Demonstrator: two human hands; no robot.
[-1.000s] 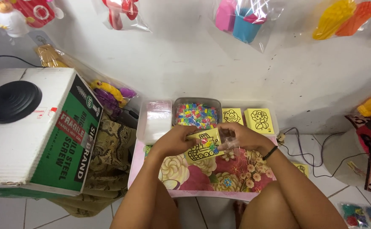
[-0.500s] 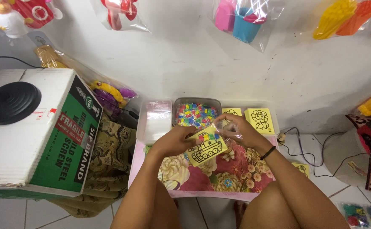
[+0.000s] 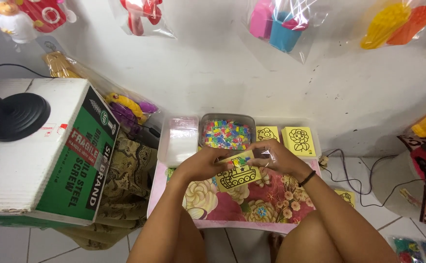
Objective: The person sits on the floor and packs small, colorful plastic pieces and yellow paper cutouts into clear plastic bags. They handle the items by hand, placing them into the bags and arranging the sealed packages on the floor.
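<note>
— What have you got in your hands?

— Your left hand [image 3: 200,163] pinches the near left edge of a yellow card [image 3: 238,174] with a tank drawing, fingers closed on it. Your right hand [image 3: 276,158] is curled over the card's far right corner, gripping it together with a clear plastic sleeve [image 3: 270,155] (hard to tell where the sleeve ends).

— And where is the card?

— Just above the flowered worktop [image 3: 252,204], in front of the tray of coloured pieces [image 3: 226,134]. Two more yellow cards [image 3: 299,140] lie right of the tray, and a cardboard box [image 3: 42,156] stands well off to your left.
</note>
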